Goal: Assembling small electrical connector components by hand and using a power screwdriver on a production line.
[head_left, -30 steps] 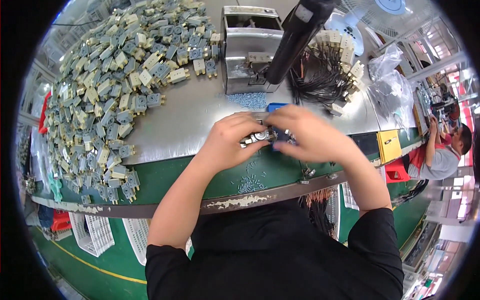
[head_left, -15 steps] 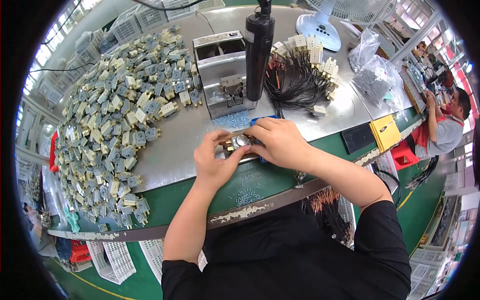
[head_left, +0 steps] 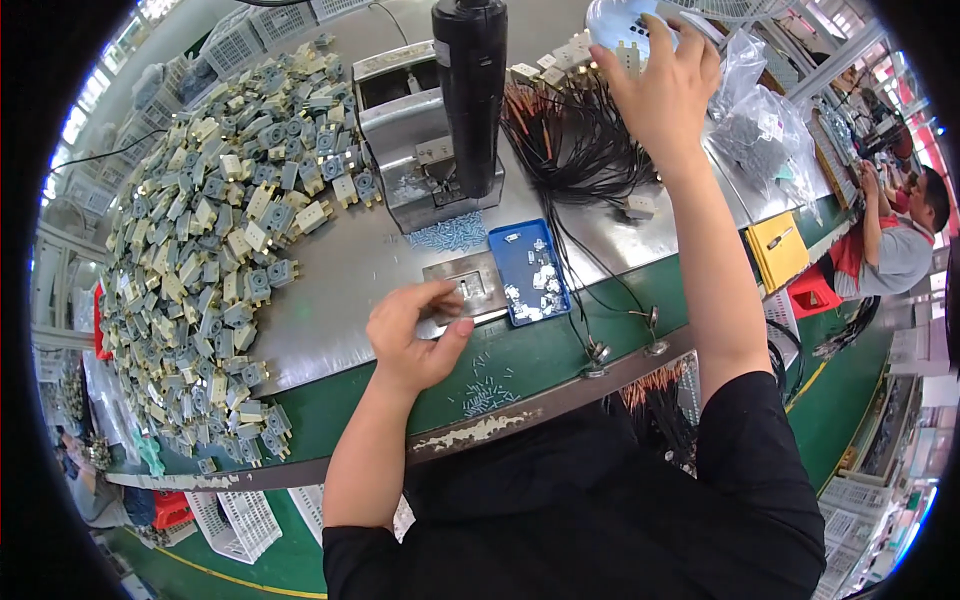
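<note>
My left hand (head_left: pixel 415 335) hovers at the near edge of a metal fixture plate (head_left: pixel 480 288), thumb and fingers apart, with nothing seen between them. My right hand (head_left: pixel 662 95) is stretched to the far right, fingers spread, over the far end of a bundle of black cables (head_left: pixel 575 150). A beige plug block (head_left: pixel 628 57) shows between its thumb and fingers; whether they touch it I cannot tell. Beside the fixture lies a blue tray (head_left: pixel 530 270) holding small white parts. Blue screws (head_left: pixel 447 232) are heaped just beyond the plate.
A large pile of grey and beige plug housings (head_left: pixel 230 250) covers the left. A metal machine (head_left: pixel 415 140) and a black cylindrical tool (head_left: pixel 470 100) stand behind the fixture. Loose screws (head_left: pixel 487 397) lie near the front edge. At right are plastic bags (head_left: pixel 765 145) and a yellow pad (head_left: pixel 777 250).
My hands have parted. My right hand has swung far right to the cable bundle, and the plug part with a round silvery piece has left the fixture, uncovering plate and blue tray.
</note>
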Available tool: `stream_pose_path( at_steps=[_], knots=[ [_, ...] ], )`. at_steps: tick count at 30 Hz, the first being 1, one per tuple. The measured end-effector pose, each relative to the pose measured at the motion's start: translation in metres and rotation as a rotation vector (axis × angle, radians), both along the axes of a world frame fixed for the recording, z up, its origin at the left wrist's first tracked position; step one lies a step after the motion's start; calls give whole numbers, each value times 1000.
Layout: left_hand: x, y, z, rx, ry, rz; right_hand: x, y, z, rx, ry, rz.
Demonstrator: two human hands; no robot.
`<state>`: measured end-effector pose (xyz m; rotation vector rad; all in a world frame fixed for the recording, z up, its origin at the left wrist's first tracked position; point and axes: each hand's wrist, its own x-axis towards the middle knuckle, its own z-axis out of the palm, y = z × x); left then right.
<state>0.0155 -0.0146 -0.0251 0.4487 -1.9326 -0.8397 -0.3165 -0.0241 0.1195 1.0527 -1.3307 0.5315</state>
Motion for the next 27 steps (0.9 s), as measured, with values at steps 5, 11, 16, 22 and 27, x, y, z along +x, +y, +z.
stream_pose_path(
  at_steps=[5, 11, 16, 22, 27],
  knots=[
    [-3, 2, 12, -116, -9, -2, 15, 73, -19, 1179, -856, 592],
    [-10, 6, 12, -148, 11, -105, 25, 145, -66, 1485, -945, 232],
    [-12, 9, 16, -143, -45, -117, 9, 164, -70, 1390, -1253, 375],
    [-14, 11, 17, -112, -72, -118, -29, 164, -57, 1426, -1183, 383],
    [-12, 10, 17, -58, -69, -121, -43, 142, -22, 1604, -1588, 467]
  ],
)
